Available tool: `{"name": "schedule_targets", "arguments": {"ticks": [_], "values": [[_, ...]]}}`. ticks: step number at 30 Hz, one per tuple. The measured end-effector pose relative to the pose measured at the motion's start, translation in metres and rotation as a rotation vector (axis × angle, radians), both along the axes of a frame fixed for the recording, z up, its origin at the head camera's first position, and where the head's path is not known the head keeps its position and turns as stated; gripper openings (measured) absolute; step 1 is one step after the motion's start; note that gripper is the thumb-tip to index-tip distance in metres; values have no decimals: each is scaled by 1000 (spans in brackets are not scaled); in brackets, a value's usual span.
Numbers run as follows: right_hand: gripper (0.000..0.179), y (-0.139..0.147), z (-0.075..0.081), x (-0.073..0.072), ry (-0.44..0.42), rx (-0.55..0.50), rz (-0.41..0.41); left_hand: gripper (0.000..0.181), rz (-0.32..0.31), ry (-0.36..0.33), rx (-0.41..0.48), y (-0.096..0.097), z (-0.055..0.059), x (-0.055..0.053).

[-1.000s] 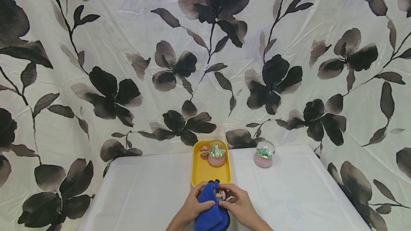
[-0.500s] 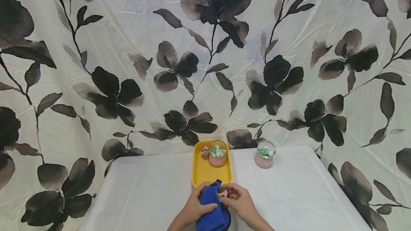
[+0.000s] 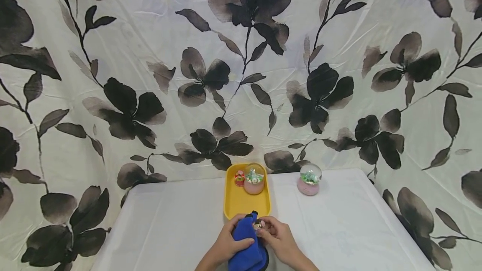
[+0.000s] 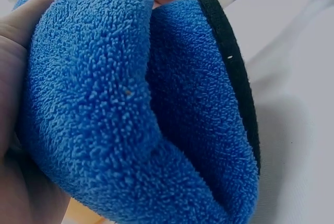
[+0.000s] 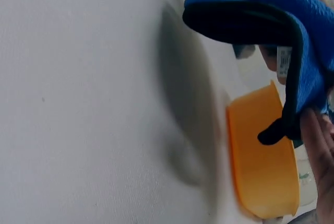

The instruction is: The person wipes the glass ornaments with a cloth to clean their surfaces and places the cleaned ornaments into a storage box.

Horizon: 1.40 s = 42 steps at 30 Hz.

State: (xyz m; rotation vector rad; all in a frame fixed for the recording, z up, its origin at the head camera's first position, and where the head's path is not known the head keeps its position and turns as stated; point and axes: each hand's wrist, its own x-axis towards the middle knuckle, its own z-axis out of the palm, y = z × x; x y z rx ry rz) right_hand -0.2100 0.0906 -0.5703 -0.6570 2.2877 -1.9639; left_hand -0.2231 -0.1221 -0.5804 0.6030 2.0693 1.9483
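Observation:
In the head view my left hand (image 3: 234, 241) grips a folded blue towelling cloth (image 3: 245, 244) with black edging. The fingers of my right hand (image 3: 279, 237) pinch a small figurine (image 3: 258, 224) with dark and pink parts, against the cloth's right side. Most of that figurine is covered by fingers and cloth. Folds of the blue cloth (image 4: 99, 93) fill the left wrist view, with the left hand (image 4: 21, 72) at its edge. The right wrist view shows the cloth's black border and a white label (image 5: 284, 61); the figurine cannot be made out there.
Just beyond the hands lies a yellow tray (image 3: 244, 209). Inside it are a red figurine (image 3: 239, 178) and a snow globe (image 3: 254, 186) on a pink base. Another snow globe (image 3: 308, 186) stands right of the tray on the white-covered table (image 3: 173, 221). A floral curtain (image 3: 263, 108) hangs behind.
The figurine has turned in my right fingers, from upright and facing out to tilted and partly hidden by the cloth. My left hand keeps holding the cloth in nearly the same place.

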Motion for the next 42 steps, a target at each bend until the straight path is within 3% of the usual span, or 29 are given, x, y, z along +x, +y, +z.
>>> {"name": "schedule_targets", "arguments": {"ticks": [2,7,13,20,29,42], "values": [[23,-3,-8,-2,9,31,-57,50,0,0,-15,0,0,-1],[29,-6,-6,-2,-27,83,-133,52,13,-10,-38,-1,2,-2],[40,-6,1,-2,-198,-63,-167,60,35,-39,-39,-4,3,-3],[47,-9,10,-4,-253,-158,-241,63,50,-33,-55,-7,0,-3],[44,1,23,-17,-181,-159,-380,62,79,-46,-79,-15,-3,-2],[42,-5,46,-63,-110,-68,-396,65,25,-122,-80,-22,-6,2]]}}
